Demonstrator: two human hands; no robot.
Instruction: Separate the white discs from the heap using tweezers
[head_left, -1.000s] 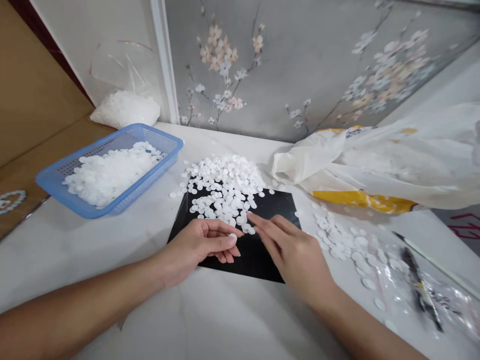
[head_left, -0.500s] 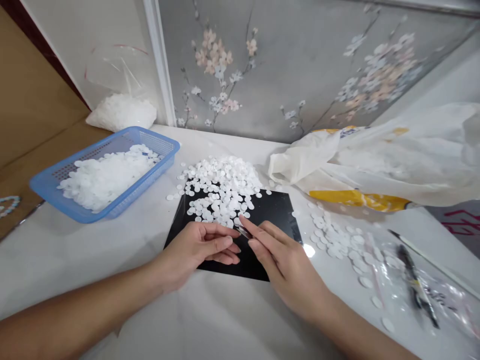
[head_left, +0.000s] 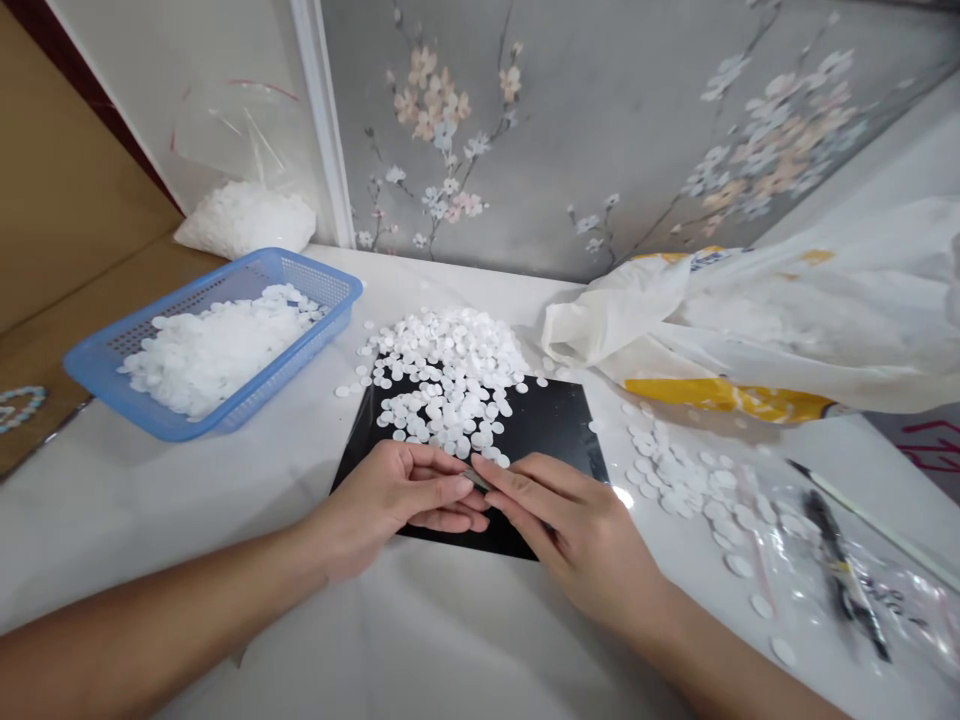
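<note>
Thumb and fingers of my right hand (head_left: 574, 515) pinch a small, thin metal blade-like piece (head_left: 475, 479). Its tip reaches the fingertips of my left hand (head_left: 420, 490). My left thumb presses against the index finger, the other fingers loosely curled; what lies between them is too small to make out. Both hands are over the near part of a black board (head_left: 551, 420). Just beyond the fingers, a heap of small white discs (head_left: 457, 345) spreads across the board's far edge and onto the table.
A blue basket (head_left: 259, 400) of white discs stands at left, with a clear bag (head_left: 247, 215) of white pieces behind. Right: a white-and-yellow plastic bag (head_left: 622, 325), scattered discs (head_left: 675, 480), a black pen-like tool (head_left: 847, 580) and a slim white stick (head_left: 877, 525).
My right hand has brought the metal piece in against my left fingertips, where a small gap showed before. The whole view has shifted slightly.
</note>
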